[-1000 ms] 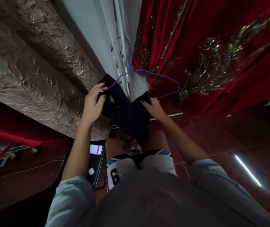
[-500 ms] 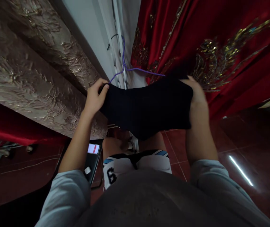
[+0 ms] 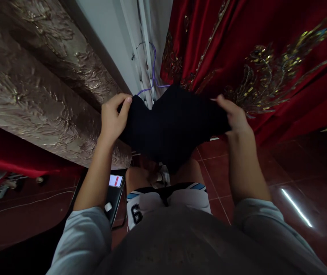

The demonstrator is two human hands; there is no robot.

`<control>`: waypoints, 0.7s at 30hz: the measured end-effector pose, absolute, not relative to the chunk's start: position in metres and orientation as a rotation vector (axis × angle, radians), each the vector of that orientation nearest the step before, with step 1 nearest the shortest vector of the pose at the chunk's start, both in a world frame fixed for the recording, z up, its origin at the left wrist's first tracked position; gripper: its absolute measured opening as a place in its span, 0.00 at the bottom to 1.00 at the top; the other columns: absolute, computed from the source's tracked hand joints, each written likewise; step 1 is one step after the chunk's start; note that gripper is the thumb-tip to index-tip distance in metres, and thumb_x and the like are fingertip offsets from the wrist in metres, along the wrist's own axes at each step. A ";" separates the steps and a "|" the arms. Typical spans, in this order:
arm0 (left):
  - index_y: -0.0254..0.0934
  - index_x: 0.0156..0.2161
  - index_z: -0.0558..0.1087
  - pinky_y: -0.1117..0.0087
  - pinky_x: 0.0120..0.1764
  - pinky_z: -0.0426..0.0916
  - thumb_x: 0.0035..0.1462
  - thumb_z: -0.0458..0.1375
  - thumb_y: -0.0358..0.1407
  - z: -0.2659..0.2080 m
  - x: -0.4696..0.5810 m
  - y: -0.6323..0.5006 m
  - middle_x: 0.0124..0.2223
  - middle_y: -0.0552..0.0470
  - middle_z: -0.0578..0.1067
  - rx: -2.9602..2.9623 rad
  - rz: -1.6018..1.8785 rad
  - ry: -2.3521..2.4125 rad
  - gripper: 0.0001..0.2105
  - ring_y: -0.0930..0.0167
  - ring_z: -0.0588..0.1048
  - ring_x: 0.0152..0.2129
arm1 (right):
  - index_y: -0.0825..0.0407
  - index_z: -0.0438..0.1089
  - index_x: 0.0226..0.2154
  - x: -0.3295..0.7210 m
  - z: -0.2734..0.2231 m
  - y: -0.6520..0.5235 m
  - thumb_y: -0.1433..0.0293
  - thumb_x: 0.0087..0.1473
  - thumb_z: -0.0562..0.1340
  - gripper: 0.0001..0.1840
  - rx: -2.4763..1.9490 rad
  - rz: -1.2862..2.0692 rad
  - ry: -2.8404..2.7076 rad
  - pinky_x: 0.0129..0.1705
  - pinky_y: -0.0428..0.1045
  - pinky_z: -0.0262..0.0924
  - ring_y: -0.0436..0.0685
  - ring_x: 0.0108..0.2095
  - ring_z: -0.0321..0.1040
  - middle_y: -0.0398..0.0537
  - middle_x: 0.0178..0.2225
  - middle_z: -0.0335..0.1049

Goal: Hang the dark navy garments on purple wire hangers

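A dark navy or black garment [image 3: 171,122] is stretched between my hands above my knees; its exact kind cannot be made out in the dim light. My left hand [image 3: 116,112] pinches its upper left corner between thumb and fingers. At the other side, my right hand [image 3: 233,112] grips the garment's right edge, some fingers hidden behind the cloth. A purple hanger [image 3: 154,68] hangs by its hook in front of me. Its left arm runs down to the cloth near my left hand, and its right arm passes behind or into the garment.
White metal poles [image 3: 144,23] stand behind the hanger. A textured beige curtain [image 3: 51,84] is on the left, a red sequined curtain [image 3: 255,30] on the right. Beside my left knee, a phone [image 3: 115,180] and a small white case [image 3: 108,206] lie on a dark surface.
The garment's right side has bunched up and its top edge now dips near the left. More of the hanger's right arm is covered by cloth. My right hand has shifted its hold.
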State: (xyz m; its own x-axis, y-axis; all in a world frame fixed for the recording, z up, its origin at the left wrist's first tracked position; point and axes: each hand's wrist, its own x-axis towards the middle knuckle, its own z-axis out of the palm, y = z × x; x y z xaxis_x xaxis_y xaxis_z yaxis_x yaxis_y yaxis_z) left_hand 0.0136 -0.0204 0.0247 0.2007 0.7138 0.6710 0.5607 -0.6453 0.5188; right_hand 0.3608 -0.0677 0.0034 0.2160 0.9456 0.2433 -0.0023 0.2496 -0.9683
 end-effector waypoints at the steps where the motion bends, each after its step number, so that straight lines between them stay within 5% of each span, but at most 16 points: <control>1: 0.41 0.48 0.77 0.61 0.57 0.69 0.69 0.54 0.49 0.027 0.019 -0.022 0.48 0.48 0.80 2.310 1.445 1.173 0.17 0.64 0.77 0.49 | 0.53 0.76 0.29 0.359 0.006 -0.071 0.60 0.59 0.65 0.14 -1.085 0.967 -1.093 0.36 0.48 0.70 0.52 0.31 0.74 0.46 0.27 0.75; 5: 0.45 0.58 0.72 0.55 0.66 0.61 0.67 0.56 0.51 0.033 0.036 -0.036 0.62 0.46 0.72 2.234 1.562 0.982 0.20 0.60 0.68 0.63 | 0.50 0.76 0.30 0.347 0.020 -0.095 0.63 0.49 0.68 0.07 -0.957 0.939 -0.960 0.29 0.45 0.64 0.50 0.25 0.68 0.40 0.23 0.68; 9: 0.42 0.57 0.72 0.53 0.62 0.67 0.69 0.53 0.52 0.038 0.046 -0.064 0.55 0.45 0.77 1.915 1.425 0.860 0.21 0.60 0.74 0.58 | 0.48 0.76 0.36 0.326 0.024 -0.135 0.61 0.59 0.64 0.08 -0.880 0.897 -1.292 0.25 0.44 0.55 0.48 0.24 0.59 0.40 0.25 0.64; 12: 0.38 0.56 0.72 0.56 0.54 0.75 0.71 0.49 0.48 0.048 0.052 -0.094 0.51 0.43 0.79 1.532 1.210 0.770 0.20 0.61 0.79 0.51 | 0.50 0.75 0.40 0.300 0.013 -0.155 0.62 0.63 0.64 0.09 -0.696 1.093 -1.960 0.37 0.46 0.64 0.50 0.31 0.67 0.42 0.31 0.71; 14: 0.36 0.57 0.72 0.63 0.41 0.78 0.70 0.51 0.45 0.053 0.050 -0.116 0.46 0.43 0.79 1.347 1.047 0.769 0.19 0.66 0.81 0.37 | 0.51 0.74 0.43 0.285 0.000 -0.156 0.62 0.66 0.61 0.11 -0.588 1.200 -2.235 0.44 0.48 0.66 0.51 0.37 0.72 0.45 0.36 0.76; 17: 0.37 0.58 0.71 0.75 0.21 0.65 0.65 0.59 0.40 0.056 0.035 -0.141 0.36 0.49 0.77 1.326 0.675 0.809 0.19 0.78 0.68 0.18 | 0.49 0.74 0.48 0.282 -0.025 -0.139 0.59 0.67 0.59 0.14 -0.786 0.983 -2.060 0.50 0.50 0.67 0.54 0.45 0.74 0.48 0.45 0.77; 19: 0.40 0.56 0.73 0.76 0.18 0.58 0.65 0.60 0.39 0.054 0.020 -0.148 0.31 0.52 0.75 1.452 0.428 0.829 0.16 0.79 0.64 0.16 | 0.47 0.70 0.55 0.291 -0.042 -0.122 0.58 0.63 0.63 0.20 -0.978 0.685 -1.798 0.59 0.56 0.63 0.59 0.56 0.69 0.52 0.55 0.72; 21: 0.42 0.51 0.77 0.74 0.20 0.61 0.67 0.57 0.40 0.051 0.005 -0.146 0.27 0.52 0.74 1.655 0.343 0.879 0.12 0.75 0.68 0.18 | 0.46 0.68 0.58 0.301 -0.056 -0.105 0.56 0.58 0.67 0.28 -1.063 0.579 -1.694 0.63 0.59 0.59 0.63 0.63 0.61 0.54 0.62 0.66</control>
State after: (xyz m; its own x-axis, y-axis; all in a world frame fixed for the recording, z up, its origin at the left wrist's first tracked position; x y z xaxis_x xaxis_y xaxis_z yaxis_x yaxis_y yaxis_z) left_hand 0.0046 -0.1459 0.0514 0.6743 0.7024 -0.2277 0.3621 -0.0458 0.9310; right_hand 0.3012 -0.1052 -0.0563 -0.1011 0.8612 0.4981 0.3766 0.4965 -0.7821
